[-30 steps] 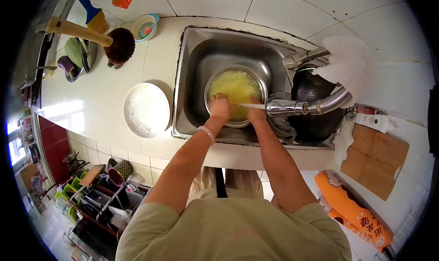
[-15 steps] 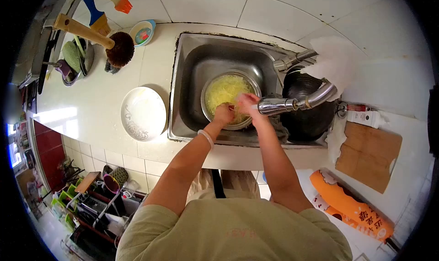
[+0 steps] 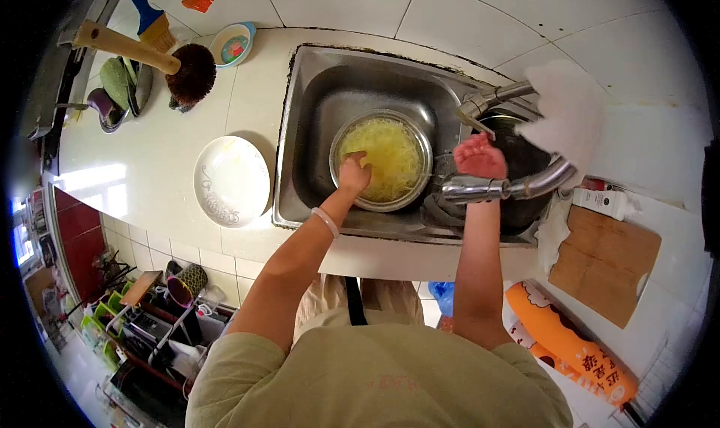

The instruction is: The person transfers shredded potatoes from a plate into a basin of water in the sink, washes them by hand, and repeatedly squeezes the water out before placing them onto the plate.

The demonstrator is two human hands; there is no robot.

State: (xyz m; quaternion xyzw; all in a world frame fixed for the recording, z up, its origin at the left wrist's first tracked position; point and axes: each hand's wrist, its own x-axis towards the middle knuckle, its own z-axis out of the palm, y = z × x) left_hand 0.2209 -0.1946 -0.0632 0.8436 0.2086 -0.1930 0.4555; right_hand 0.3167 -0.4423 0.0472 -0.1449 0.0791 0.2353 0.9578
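Note:
A round metal bowl (image 3: 382,115) stands in the steel sink (image 3: 311,113). It holds pale yellow shreds (image 3: 394,158) in yellowish water. My left hand (image 3: 355,175) is over the bowl's left side, fingers apart and their tips at the shreds; it grips nothing. To the right, beyond the tap spout (image 3: 474,189), my right hand (image 3: 481,158) is raised with its fingers curled in. It is just below the tap lever (image 3: 474,121), and I cannot tell whether they touch. No object shows inside that hand.
A white plate (image 3: 232,182) lies on the counter left of the sink. A black wok (image 3: 525,214) and a dark cloth (image 3: 442,211) are right of the bowl. Brushes, including a round scrubber (image 3: 192,74), and a small bowl (image 3: 231,46) are at the upper left.
My right hand has left the bowl and moved right and up to the tap lever. My left hand has shifted slightly left, and its fingers have spread.

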